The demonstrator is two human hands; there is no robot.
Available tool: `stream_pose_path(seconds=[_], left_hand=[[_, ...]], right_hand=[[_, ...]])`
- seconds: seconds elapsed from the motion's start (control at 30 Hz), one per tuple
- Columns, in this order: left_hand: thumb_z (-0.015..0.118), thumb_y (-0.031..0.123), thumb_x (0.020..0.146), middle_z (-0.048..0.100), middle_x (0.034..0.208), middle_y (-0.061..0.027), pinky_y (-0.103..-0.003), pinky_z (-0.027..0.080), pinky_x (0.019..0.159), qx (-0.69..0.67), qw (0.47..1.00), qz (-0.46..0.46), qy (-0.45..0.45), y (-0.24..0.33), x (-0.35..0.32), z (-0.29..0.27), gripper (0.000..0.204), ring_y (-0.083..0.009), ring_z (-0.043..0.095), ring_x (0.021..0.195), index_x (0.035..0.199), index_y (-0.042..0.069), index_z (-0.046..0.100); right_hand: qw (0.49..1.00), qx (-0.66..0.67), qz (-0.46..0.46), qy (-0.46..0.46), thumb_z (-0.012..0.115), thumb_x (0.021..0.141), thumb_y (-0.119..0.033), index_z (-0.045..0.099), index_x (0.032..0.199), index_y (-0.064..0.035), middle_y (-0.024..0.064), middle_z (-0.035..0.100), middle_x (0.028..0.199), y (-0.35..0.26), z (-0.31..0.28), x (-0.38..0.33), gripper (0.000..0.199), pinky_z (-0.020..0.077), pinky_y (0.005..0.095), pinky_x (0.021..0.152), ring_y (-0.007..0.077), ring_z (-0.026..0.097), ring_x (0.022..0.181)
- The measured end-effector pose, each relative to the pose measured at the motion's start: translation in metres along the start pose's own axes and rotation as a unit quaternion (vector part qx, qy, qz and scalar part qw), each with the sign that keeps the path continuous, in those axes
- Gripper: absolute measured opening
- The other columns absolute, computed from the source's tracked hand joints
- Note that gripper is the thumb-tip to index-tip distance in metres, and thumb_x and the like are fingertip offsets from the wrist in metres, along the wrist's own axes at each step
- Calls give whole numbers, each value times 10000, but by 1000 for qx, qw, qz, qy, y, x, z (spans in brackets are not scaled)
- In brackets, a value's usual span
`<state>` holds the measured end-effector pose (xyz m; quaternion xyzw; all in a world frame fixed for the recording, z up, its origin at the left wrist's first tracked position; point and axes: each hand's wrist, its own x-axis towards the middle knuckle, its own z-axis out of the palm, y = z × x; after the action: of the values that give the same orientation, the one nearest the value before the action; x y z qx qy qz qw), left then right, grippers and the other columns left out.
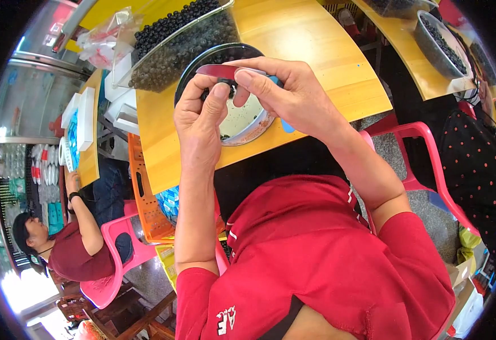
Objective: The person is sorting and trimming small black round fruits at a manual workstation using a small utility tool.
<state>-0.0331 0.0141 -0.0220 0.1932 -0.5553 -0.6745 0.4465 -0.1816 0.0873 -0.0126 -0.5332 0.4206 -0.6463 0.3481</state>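
Note:
Above a round bowl (260, 129) with a pale inside, my two hands are close together. My left hand (201, 113) pinches a small black round part between thumb and fingers. My right hand (290, 93) is closed around a small knife (216, 71) with a shiny, reddish-looking blade; a bit of blue shows by its fingers, perhaps the handle. The blade lies across the fingertips of my left hand. Between the hands, a black part (227, 88) is partly hidden by the fingers. Dark specks and a few black pieces lie in the bowl.
A clear bin (171, 65) heaped with small black parts stands behind the bowl on the wooden table (310, 42). An orange crate (146, 198) is below at left. Pink chairs (429, 147) stand on both sides. A person (81, 243) sits at left; another tub (440, 48) is far right.

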Motion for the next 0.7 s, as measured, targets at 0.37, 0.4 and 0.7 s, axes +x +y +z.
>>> stream_pose_path(seconds=[0.37,0.4,0.7], left_hand=[[657,97,889,554,796,43,-170,265,527,-28,1000,5,1,1,1,-2,146,-18,361,614,1009,20,622],[657,97,889,554,796,43,-170,265,527,-28,1000,4,1,1,1,-3,146,-18,361,614,1009,20,622],[478,228,981,571,906,-78,-185,370,529,-241,962,-125,12,14,13,-7,250,-104,487,639,1029,4,576]], right_hand=[[1000,-11,6,2,535,975,-189,637,1128,-11,-25,615,702,1,2,1,256,334,170,452,1,426,533],[1000,-22,7,6,535,975,-190,639,1118,-10,-28,611,696,2,2,0,253,335,170,452,1,427,534],[996,55,64,32,521,980,-186,641,1118,-13,6,627,720,0,-4,4,252,325,165,443,1,395,503]])
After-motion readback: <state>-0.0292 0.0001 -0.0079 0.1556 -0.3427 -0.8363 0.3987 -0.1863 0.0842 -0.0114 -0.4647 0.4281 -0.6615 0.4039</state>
